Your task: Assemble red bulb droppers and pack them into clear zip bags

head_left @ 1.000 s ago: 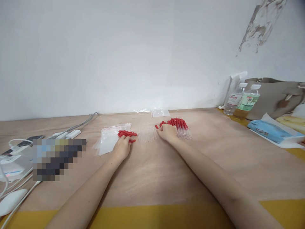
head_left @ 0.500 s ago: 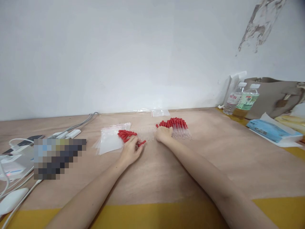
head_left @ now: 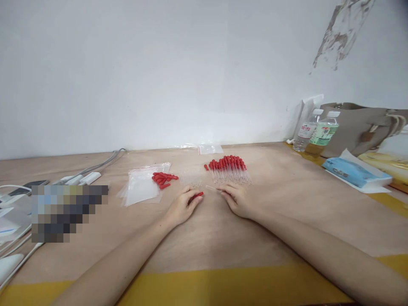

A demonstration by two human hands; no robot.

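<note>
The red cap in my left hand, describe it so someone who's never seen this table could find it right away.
On the wooden table, near the middle, the left hand pinches one small red rubber cap at its fingertips. Unlike the loose pile of red caps beside the clear bags, it sits alone, pointing toward the right hand.

Red bulbs — clear tubes

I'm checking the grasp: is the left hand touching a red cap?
Touching. The head view shows the left hand with its fingertips closed around one red cap, away from the loose cap pile.
</note>
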